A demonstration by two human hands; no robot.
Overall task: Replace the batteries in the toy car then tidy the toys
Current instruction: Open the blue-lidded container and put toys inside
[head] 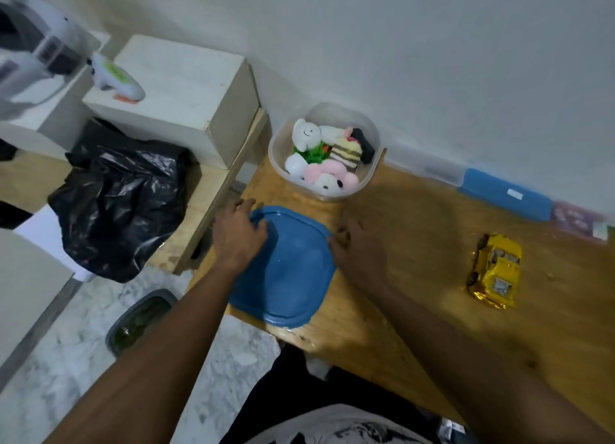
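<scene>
Reaching in from both sides toward a blue lid (286,270) lying flat at the left end of the wooden table (416,310), near corner right at the table's edge. Left hand (241,230) laid over the lid's far-left corner, fingers spread and fairly straight, thumb on the top surface. Right hand (357,250) against the lid's right rim, fingers bent and touching it; too blurred to tell whether pinching or only pressing. Just beyond the lid, close to the wall, a clear tub (369,174), uncovered and filled with plush toys (319,154) in white, pink, green and stripes. Well to the right of the lid, apart from both hands, the yellow toy car (496,270), right way up on the table. Along the wall behind the car, a blue case (506,194). Left of the table, a black plastic bag (123,194) slumped on a lower wooden surface in front of a white box (176,94).
</scene>
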